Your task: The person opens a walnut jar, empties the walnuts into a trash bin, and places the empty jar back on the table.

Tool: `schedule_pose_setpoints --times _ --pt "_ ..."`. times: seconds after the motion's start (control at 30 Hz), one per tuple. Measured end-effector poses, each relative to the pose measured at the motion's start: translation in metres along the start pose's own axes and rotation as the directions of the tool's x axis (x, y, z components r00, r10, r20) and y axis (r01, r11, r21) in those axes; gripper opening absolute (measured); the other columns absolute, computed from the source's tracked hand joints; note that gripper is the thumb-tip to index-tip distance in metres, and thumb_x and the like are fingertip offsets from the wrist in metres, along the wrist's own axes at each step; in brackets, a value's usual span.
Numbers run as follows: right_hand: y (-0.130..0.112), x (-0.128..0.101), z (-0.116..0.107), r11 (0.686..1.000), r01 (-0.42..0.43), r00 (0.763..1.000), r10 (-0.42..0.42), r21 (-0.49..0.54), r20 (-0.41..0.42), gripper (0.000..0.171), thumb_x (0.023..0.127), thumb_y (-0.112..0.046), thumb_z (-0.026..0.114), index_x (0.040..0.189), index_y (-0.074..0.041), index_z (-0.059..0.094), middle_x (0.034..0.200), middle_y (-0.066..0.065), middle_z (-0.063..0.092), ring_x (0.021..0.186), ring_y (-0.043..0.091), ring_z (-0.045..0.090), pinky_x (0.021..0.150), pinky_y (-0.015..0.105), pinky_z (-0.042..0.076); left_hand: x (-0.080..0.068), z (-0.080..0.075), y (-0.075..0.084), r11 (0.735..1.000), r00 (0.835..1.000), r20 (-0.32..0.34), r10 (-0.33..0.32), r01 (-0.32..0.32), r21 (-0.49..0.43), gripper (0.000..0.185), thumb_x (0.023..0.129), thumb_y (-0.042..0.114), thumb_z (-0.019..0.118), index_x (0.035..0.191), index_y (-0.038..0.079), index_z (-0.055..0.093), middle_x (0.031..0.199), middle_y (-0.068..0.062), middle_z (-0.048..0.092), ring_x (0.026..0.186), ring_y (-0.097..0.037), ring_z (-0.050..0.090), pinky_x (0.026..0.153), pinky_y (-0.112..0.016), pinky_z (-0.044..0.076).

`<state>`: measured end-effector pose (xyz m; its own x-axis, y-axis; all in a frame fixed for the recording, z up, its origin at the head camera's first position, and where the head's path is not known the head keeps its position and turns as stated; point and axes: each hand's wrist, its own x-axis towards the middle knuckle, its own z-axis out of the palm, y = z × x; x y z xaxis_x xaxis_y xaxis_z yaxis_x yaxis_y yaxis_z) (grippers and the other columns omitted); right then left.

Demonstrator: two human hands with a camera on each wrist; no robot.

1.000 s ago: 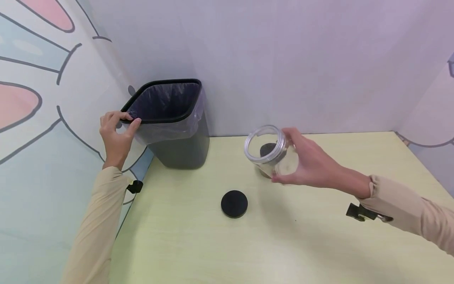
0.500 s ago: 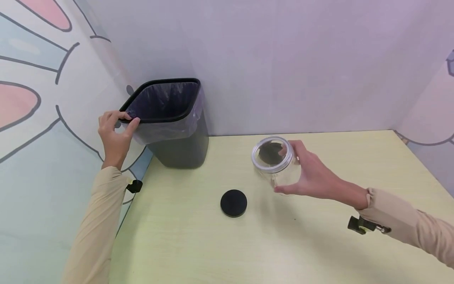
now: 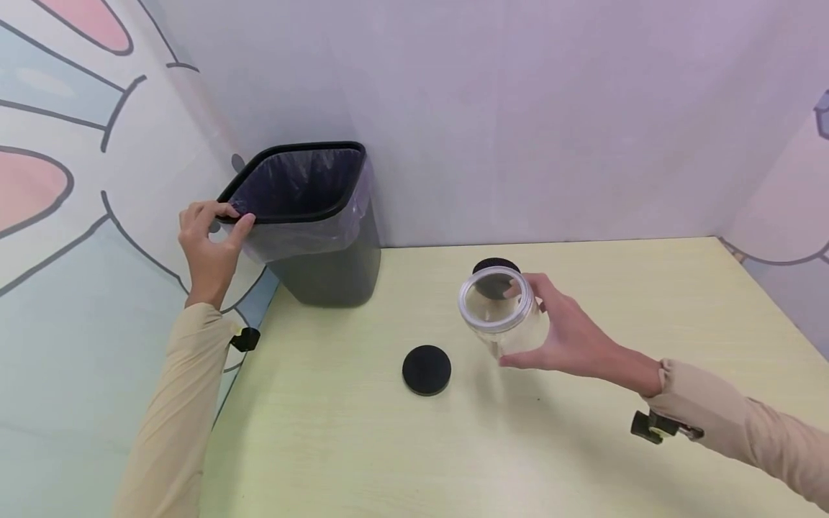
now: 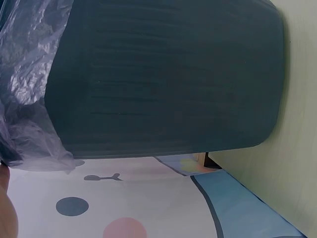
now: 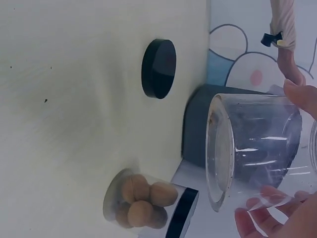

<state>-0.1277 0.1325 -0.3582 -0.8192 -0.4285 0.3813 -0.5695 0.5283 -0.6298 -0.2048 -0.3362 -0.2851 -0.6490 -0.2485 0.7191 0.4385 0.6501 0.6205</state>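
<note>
My left hand (image 3: 210, 248) pinches the near-left rim of a grey trash bin (image 3: 327, 277), thumb outside and fingers over the edge. In the left wrist view, the bin's dark wall (image 4: 168, 79) and its clear liner (image 4: 29, 84) fill much of the picture. A clear jar without a lid (image 3: 514, 337) is in my right hand (image 3: 576, 334), thumb on one side and fingers on the other. It is tilted above the table, with nothing visible inside. Left of it, a round black lid (image 3: 427, 370) lies flat.
Behind the held jar stands a second clear jar (image 5: 111, 196) with a black lid (image 3: 495, 264); the right wrist view shows several round brown things (image 5: 140, 213) inside. The pale table (image 3: 337, 439) meets a white back wall (image 3: 518, 129) and a cartoon-printed left wall (image 3: 58, 345).
My right hand has brought the clear jar lower and slightly nearer to me, uncovering part of the second jar's black lid. My left hand stays on the bin's rim.
</note>
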Motion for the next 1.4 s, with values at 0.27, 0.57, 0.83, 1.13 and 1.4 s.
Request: schedule_pose_setpoints --times 0.27,0.57,0.83,1.13,1.4 --pt "0.009 -0.009 0.01 0.998 -0.046 0.999 0.047 0.041 -0.01 0.097 0.053 -0.045 0.091 0.129 -0.014 0.039 0.114 -0.014 0.055 0.1 0.009 0.053 0.08 0.033 0.041 0.001 0.003 0.001 1.0 1.0 0.015 -0.017 0.017 -0.005 0.027 0.085 0.017 0.07 0.094 -0.007 0.06 0.096 0.011 0.047 0.099 -0.004 0.034 0.083 -0.028 0.021" --pt "0.018 -0.017 0.02 0.994 -0.064 0.998 0.066 0.09 -0.015 0.096 0.053 -0.044 0.091 0.129 -0.016 0.039 0.12 -0.013 0.054 0.101 0.009 0.055 0.08 0.036 0.045 0.0 0.004 0.002 1.0 1.0 0.01 -0.019 0.019 -0.009 0.027 0.085 0.016 0.07 0.094 -0.007 0.06 0.096 0.012 0.047 0.1 -0.004 0.034 0.084 -0.029 0.022" --pt "0.021 -0.029 0.031 0.986 -0.093 0.995 0.095 0.141 -0.011 0.102 0.05 -0.029 0.095 0.132 -0.014 0.037 0.119 -0.006 0.056 0.102 0.011 0.055 0.084 0.031 0.043 -0.001 0.003 0.003 1.0 1.0 0.014 -0.014 0.014 -0.017 0.031 0.085 0.021 0.07 0.094 -0.008 0.06 0.096 0.008 0.049 0.099 -0.008 0.035 0.082 -0.027 0.021" --pt "-0.002 -0.041 0.035 0.982 -0.08 0.996 0.083 0.169 -0.011 0.096 0.051 -0.012 0.094 0.129 -0.003 0.039 0.116 0.002 0.057 0.102 0.017 0.054 0.085 0.025 0.042 -0.006 0.005 0.002 0.999 1.0 -0.01 0.013 -0.014 -0.042 0.027 0.083 0.014 0.072 0.091 -0.009 0.06 0.096 0.009 0.05 0.1 -0.004 0.037 0.089 -0.029 0.025" --pt "0.034 -0.055 0.055 0.98 -0.094 0.995 0.099 0.176 -0.019 0.102 0.051 -0.032 0.094 0.132 -0.008 0.037 0.121 -0.006 0.055 0.107 0.023 0.055 0.088 0.04 0.046 -0.002 0.007 -0.004 0.996 0.998 -0.03 0.051 -0.053 -0.068 0.029 0.083 0.016 0.073 0.091 -0.009 0.061 0.097 0.004 0.054 0.102 -0.006 0.038 0.092 -0.031 0.026"
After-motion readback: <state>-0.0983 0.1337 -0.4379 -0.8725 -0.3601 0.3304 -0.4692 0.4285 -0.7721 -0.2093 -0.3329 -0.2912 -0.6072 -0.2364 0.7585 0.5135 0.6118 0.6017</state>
